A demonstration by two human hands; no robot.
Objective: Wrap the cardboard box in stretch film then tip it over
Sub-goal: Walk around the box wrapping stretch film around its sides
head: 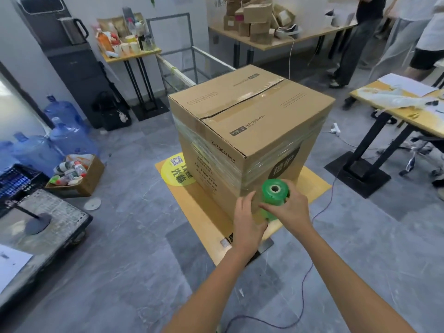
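- The cardboard box stands upright on a low yellow desk, its taped top seam facing up.
- A band of clear stretch film circles the box around its middle. The upper and lower parts of the sides look bare.
- The right hand has its fingers curled round the green film roll, holding it upright against the box's near corner.
- The left hand lies against that same corner, just beside the roll's lower end. I cannot tell whether it grips the roll or only presses on the box.
- Judged from this, the wrapping step is in hand and only partly done, and tipping has not begun.
- The next move probably calls for carrying the roll round the corner under steady tension, overlapping the band so that the film climbs or descends over bare cardboard.
- A risk is that slack at the corner lets the film bunch or slip.
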